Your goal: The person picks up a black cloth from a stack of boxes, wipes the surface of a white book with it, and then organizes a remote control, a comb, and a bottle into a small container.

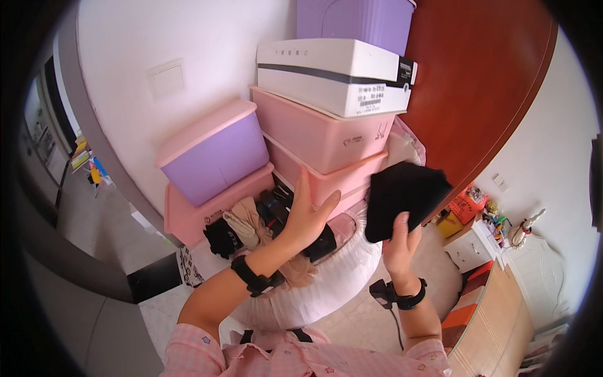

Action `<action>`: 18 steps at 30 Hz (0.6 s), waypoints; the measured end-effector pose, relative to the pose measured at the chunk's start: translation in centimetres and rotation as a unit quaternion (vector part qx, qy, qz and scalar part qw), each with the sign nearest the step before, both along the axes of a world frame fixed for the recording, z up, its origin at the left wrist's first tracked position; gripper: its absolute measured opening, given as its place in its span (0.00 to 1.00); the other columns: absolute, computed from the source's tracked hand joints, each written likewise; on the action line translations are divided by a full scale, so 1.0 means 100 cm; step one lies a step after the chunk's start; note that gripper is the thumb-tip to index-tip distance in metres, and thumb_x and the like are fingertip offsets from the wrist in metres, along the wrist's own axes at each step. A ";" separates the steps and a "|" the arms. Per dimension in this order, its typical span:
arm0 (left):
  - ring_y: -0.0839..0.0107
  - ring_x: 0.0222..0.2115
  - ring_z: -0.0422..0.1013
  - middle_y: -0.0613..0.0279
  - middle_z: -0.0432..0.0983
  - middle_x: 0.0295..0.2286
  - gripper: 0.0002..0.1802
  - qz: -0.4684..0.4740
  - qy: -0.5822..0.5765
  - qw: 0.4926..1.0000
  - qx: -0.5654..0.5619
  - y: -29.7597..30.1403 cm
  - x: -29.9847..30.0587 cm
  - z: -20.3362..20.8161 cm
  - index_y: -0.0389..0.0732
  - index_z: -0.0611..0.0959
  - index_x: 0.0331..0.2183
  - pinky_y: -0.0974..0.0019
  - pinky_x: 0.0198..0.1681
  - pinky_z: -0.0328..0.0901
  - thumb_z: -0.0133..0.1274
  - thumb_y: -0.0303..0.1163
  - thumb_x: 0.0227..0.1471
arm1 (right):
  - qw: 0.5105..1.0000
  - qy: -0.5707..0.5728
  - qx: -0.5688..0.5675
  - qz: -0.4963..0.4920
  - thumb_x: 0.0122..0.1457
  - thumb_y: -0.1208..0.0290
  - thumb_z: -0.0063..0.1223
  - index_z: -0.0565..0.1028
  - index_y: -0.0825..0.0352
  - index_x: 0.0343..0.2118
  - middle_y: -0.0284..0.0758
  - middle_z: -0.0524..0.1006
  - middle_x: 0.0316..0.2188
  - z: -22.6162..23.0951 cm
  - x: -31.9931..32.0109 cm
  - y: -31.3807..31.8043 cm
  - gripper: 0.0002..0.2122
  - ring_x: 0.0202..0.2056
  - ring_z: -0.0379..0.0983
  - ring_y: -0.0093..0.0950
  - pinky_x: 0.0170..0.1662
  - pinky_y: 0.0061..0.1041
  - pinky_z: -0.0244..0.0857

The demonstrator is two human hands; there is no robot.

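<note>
A flat black piece of cloth, seemingly folded (405, 198), hangs from my right hand (401, 248), its thumb on the near side. My left hand (308, 217) is raised with thumb and fingers apart and nothing in it. Below and beside it lie a black bundle of fabric (222, 237), a beige rolled bundle (244, 221), tan thin fabric (296, 269) and a black piece (321, 245). These rest on a white puffy round seat or cushion (314, 298). Black bands with small devices circle both wrists.
Behind stand stacked pink bins (314, 125), a white box with a dark stripe (326, 69) and a purple bin (358, 22). Left of them, a purple bin with a pink lid (217, 157) sits on another pink bin. A red-brown door (471, 75) and a white cabinet (468, 251) are right.
</note>
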State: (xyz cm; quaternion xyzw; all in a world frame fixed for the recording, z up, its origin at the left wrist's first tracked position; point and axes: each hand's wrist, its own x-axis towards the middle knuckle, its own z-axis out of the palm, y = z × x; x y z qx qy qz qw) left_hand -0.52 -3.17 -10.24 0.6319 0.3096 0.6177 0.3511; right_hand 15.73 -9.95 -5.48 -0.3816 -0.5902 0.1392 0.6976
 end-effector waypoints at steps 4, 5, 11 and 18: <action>0.58 0.50 0.58 0.43 0.59 0.49 0.31 -0.002 -0.054 0.999 -0.009 -0.007 -0.023 0.004 0.27 0.57 0.54 0.62 0.54 0.52 0.49 0.32 0.54 | 0.862 -0.456 0.133 -0.179 0.40 0.69 0.56 0.70 0.69 0.48 0.48 0.62 0.51 0.059 -0.055 0.025 0.27 0.56 0.50 0.50 0.59 0.44 0.43; 0.58 0.50 0.58 0.43 0.59 0.49 0.31 -0.011 -0.057 0.998 -0.007 -0.007 -0.030 0.010 0.27 0.57 0.54 0.62 0.54 0.52 0.49 0.32 0.54 | 0.823 -0.519 0.153 -0.173 0.37 0.68 0.57 0.70 0.66 0.48 0.46 0.61 0.53 0.068 -0.068 0.037 0.28 0.57 0.49 0.51 0.59 0.47 0.42; 0.51 0.50 0.59 0.44 0.63 0.47 0.23 0.247 0.098 0.947 0.180 -0.018 -0.129 0.056 0.31 0.68 0.45 0.51 0.53 0.52 0.53 0.25 0.46 | 0.689 -0.694 0.076 -0.196 0.43 0.71 0.49 0.72 0.68 0.47 0.38 0.61 0.57 0.040 -0.105 0.085 0.23 0.60 0.51 0.39 0.60 0.43 0.44; 0.53 0.52 0.58 0.53 0.63 0.49 0.27 0.338 0.438 0.821 0.145 0.021 -0.186 0.067 0.45 0.73 0.48 0.36 0.56 0.38 0.55 0.39 0.44 | 0.572 -0.792 0.032 -0.211 0.51 0.65 0.43 0.69 0.70 0.50 0.39 0.59 0.58 0.046 -0.154 0.123 0.23 0.63 0.43 0.38 0.64 0.40 0.32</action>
